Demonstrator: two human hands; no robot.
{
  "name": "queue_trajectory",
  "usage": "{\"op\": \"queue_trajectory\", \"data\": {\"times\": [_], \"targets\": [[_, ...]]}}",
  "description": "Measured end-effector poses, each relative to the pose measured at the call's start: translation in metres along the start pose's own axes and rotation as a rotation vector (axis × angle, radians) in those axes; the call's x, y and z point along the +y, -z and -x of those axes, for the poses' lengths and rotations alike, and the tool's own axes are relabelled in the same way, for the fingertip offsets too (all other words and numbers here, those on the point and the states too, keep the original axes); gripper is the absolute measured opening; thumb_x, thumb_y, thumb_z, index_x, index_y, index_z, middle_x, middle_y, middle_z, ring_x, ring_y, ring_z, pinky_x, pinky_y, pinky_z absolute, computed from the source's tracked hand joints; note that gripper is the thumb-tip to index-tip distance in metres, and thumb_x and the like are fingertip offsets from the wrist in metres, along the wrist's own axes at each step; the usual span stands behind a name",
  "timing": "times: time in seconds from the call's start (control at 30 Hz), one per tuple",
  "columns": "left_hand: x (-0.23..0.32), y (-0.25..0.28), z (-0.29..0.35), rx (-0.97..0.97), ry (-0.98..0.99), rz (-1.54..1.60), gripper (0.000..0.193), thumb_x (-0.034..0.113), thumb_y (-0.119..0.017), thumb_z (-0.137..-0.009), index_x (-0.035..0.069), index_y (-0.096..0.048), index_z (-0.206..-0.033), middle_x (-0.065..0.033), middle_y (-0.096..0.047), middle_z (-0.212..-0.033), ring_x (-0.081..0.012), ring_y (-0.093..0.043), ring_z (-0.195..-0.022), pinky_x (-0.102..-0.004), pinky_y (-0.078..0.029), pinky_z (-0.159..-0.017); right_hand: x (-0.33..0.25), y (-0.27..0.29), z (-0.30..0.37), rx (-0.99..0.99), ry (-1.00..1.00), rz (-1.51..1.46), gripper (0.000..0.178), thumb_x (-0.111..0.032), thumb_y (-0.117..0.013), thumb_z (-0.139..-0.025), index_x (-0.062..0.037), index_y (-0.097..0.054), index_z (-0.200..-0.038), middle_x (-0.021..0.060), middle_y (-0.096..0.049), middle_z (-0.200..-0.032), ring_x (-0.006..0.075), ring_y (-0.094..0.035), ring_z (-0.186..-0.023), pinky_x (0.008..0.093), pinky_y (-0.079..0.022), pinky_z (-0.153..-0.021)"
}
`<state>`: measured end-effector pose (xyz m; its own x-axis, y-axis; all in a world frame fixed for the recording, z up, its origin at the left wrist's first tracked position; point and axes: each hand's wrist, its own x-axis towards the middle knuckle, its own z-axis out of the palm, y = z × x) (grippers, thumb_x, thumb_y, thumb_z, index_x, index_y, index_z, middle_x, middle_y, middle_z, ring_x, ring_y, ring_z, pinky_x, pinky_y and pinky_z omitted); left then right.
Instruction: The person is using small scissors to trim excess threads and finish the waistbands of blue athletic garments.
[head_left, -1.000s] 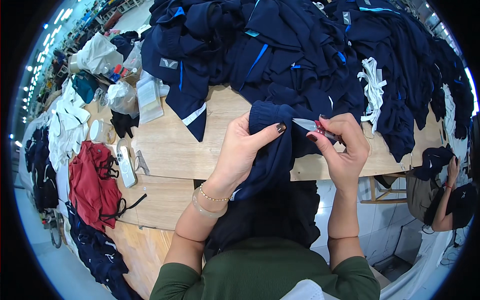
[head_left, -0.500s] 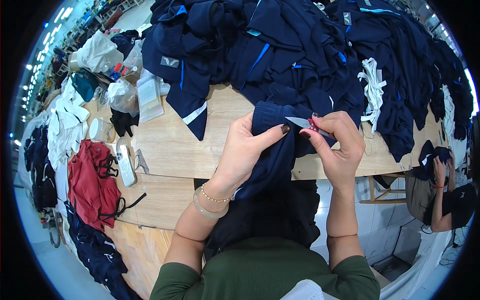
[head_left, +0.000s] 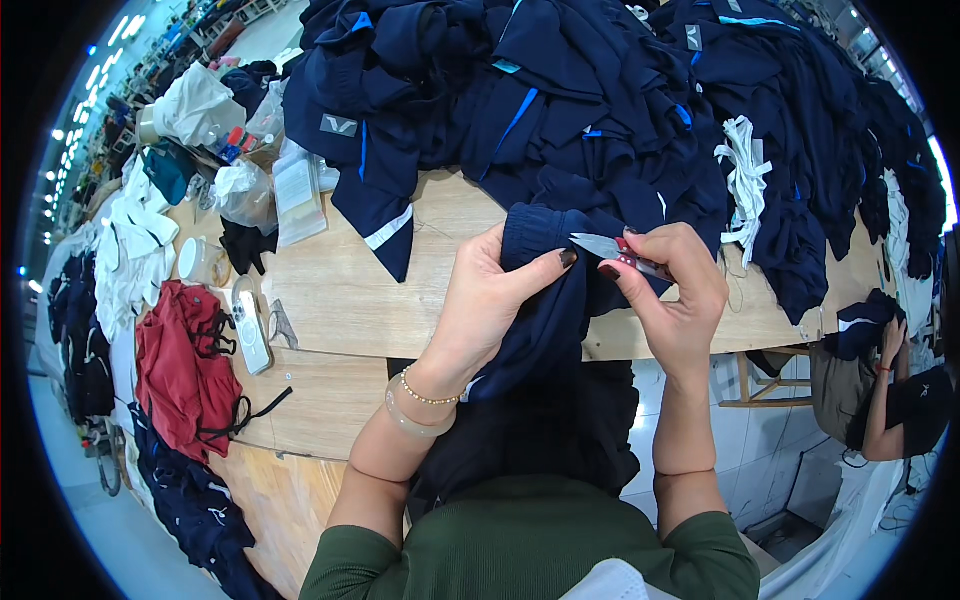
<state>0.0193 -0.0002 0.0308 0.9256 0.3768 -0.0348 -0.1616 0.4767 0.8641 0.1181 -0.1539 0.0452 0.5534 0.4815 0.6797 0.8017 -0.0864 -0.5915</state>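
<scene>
- While clamping navy garment [head_left: 552,315] in left hand [head_left: 487,292], pinching snips [head_left: 596,246] between fingertips of right hand [head_left: 688,290].
- Seemingly aiming at gathered edge [head_left: 532,232].
- Probably needing steady tension, precise aim.

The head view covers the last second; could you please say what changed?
The right hand and red-handled tool have shifted slightly left, toward the left hand; at far right, a co-worker's hand has moved too. Nothing was grasped or released: the left hand still holds the navy garment.

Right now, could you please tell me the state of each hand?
Left hand: closed, holding the navy garment.
Right hand: closed, holding red-handled snips.
</scene>
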Motion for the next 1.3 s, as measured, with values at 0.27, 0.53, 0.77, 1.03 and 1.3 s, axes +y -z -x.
{"op": "queue_trajectory", "data": {"times": [0.27, 0.53, 0.77, 1.03, 1.3], "targets": [[-0.001, -0.002, -0.001, 0.004, 0.003, -0.003, 0.015, -0.002, -0.066, -0.086, -0.005, -0.065, -0.101, -0.0072, -0.07, -0.093, -0.0094, -0.065, -0.082, -0.0224, -0.054, -0.076, 0.001, 0.002, -0.001, -0.012, 0.009, 0.033, 0.021, -0.002, -0.08, -0.068, 0.0035, -0.066, -0.082, 0.0103, -0.063, -0.072, 0.0207, -0.06, -0.066, 0.028, -0.046, -0.059], [0.0, 0.002, -0.003, -0.045, 0.02, -0.028, 0.018, 0.0, -0.063, -0.089, -0.004, -0.064, -0.106, -0.0086, -0.069, -0.102, -0.0116, -0.065, -0.091, -0.0256, -0.053, -0.083, 0.008, 0.002, 0.001, -0.042, -0.02, -0.021, 0.02, 0.001, -0.077, -0.073, 0.0033, -0.064, -0.088, 0.0077, -0.063, -0.077, 0.0163, -0.061, -0.07, 0.024, -0.047, -0.061], [0.063, -0.023, -0.036, -0.522, -0.027, 0.184, 0.026, 0.027, -0.053, -0.099, 0.003, -0.058, -0.108, -0.0068, -0.061, -0.102, -0.0139, -0.057, -0.097, -0.0266, -0.046, -0.085, 0.007, 0.022, 0.003, 0.237, -0.27, -1.019, 0.036, -0.035, -0.066, -0.089, -0.0044, -0.047, -0.09, 0.001, -0.039, -0.073, 0.0081, -0.031, -0.059, 0.0233, -0.026, -0.052], [0.118, -0.099, -0.06, -0.392, -0.705, -1.504, 0.065, 0.053, -0.052, -0.095, -0.009, -0.049, -0.076, -0.0198, -0.047, -0.07, -0.0306, -0.05, -0.067, -0.0373, -0.043, -0.066, -0.029, 0.016, -0.019, -0.624, -0.103, -0.578, 0.02, -0.014, -0.061, -0.086, 0.0028, -0.059, -0.097, 0.0152, -0.064, -0.097, 0.0261, -0.059, -0.089, 0.0379, -0.047, -0.077], [0.195, -0.068, -0.053, -0.159, -0.549, -1.879, 0.049, 0.047, -0.058, -0.092, -0.001, -0.068, -0.092, -0.0162, -0.06, -0.076, -0.0273, -0.059, -0.07, -0.039, -0.044, -0.065, 0.016, 0.024, -0.01, -0.696, 0.242, 0.721, 0.024, -0.007, -0.059, -0.077, -0.0031, -0.061, -0.1, 0.0058, -0.063, -0.091, 0.0243, -0.058, -0.104, 0.058, -0.025, -0.11]]}}
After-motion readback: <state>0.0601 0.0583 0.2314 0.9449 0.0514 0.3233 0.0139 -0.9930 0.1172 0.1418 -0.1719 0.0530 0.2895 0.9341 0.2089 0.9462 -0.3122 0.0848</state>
